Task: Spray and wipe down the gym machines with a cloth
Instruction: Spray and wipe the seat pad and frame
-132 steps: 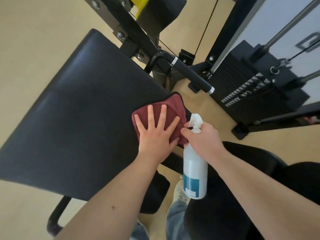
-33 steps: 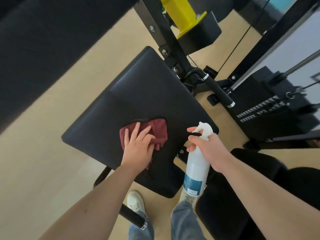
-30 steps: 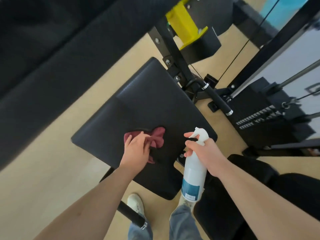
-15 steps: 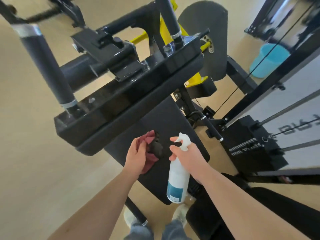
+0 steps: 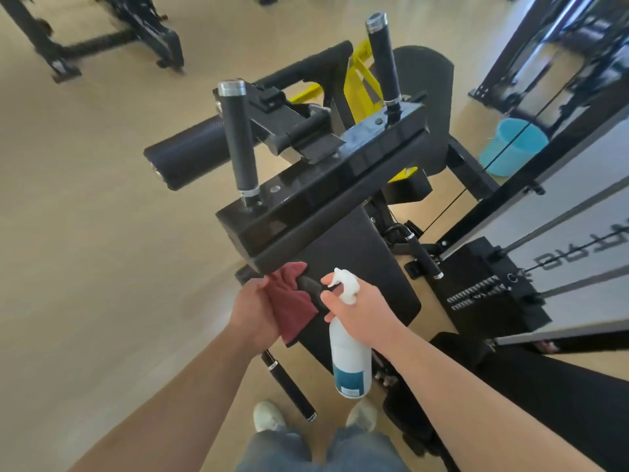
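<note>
Two items: limp-looking maroon cloth (image 5: 292, 311), bunched in my left hand (image 5: 253, 308); seemingly light white plastic spray bottle (image 5: 350, 362), right hand (image 5: 360, 308) gripping its neck.

Cloth (image 5: 292, 308) hides most fingers of the left hand (image 5: 253, 311), spray bottle (image 5: 350, 366) label is unreadable, far machines (image 5: 112, 32) are blurry and cropped.

A soft maroon cloth (image 5: 292, 306), a smooth white plastic spray bottle (image 5: 350, 361) and a glossy black frame plate (image 5: 340, 185) (matt pad beneath).
</note>
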A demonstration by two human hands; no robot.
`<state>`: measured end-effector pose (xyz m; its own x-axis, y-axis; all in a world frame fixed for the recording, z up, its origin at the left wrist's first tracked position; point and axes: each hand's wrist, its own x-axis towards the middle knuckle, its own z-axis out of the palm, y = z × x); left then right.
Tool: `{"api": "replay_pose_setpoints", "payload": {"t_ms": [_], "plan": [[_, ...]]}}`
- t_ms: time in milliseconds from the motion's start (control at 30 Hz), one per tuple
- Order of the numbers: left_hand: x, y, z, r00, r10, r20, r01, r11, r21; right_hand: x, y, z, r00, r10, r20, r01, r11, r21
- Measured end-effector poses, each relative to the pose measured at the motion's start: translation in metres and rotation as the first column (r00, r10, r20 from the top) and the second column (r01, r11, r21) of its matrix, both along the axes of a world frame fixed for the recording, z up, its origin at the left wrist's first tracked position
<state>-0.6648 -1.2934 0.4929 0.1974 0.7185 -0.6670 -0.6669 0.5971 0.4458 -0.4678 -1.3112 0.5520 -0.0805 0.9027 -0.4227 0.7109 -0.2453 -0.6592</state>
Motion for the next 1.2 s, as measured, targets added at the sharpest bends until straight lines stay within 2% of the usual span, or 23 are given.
{"api": "replay_pose_setpoints", "payload": {"t_ms": [67, 167, 333, 467, 567, 767, 900, 1000, 1100, 1200], "plan": [[-0.009, -0.003, 0.004, 0.988, 0.083, 0.133, -0.084, 0.997, -0.002, -0.016, -0.003, 0.010, 0.997, -0.032, -0.068, 0.035, 0.998, 0.049], [-0.010, -0.005, 0.010, 0.962, 0.092, 0.258, -0.094, 0.996, -0.005, -0.030, -0.004, 0.019, 0.988, -0.032, -0.152, 0.058, 0.984, 0.166], [0.006, -0.002, 0.014, 0.879, 0.196, 0.435, -0.208, 0.978, -0.021, -0.023, 0.006, 0.010, 0.974, -0.032, -0.224, 0.078, 0.977, 0.201], [0.026, 0.004, 0.022, 0.850, 0.299, 0.435, -0.319, 0.947, -0.027, -0.001, 0.020, -0.004, 0.984, 0.001, -0.177, 0.044, 0.968, 0.248], [0.046, 0.011, 0.017, 0.863, 0.307, 0.401, -0.318, 0.947, -0.041, 0.024, 0.037, -0.013, 0.985, 0.047, -0.163, -0.002, 0.964, 0.267], [0.088, 0.042, -0.001, 0.890, 0.315, 0.329, -0.310, 0.948, -0.069, 0.073, 0.066, -0.033, 0.976, -0.041, -0.215, 0.095, 0.964, 0.249], [0.119, 0.065, 0.001, 0.903, 0.340, 0.263, -0.327, 0.940, -0.092, 0.097, 0.095, -0.026, 0.975, -0.010, -0.222, 0.066, 0.967, 0.246], [0.138, 0.082, -0.001, 0.911, 0.347, 0.223, -0.328, 0.937, -0.119, 0.114, 0.114, -0.033, 0.968, -0.098, -0.229, 0.153, 0.960, 0.235], [0.156, 0.098, 0.001, 0.921, 0.329, 0.206, -0.311, 0.943, -0.118, 0.129, 0.130, -0.037, 0.967, -0.171, -0.187, 0.217, 0.940, 0.264], [0.169, 0.111, 0.002, 0.931, 0.296, 0.216, -0.279, 0.955, -0.104, 0.142, 0.144, -0.031, 0.979, -0.146, -0.145, 0.187, 0.924, 0.332]]}}
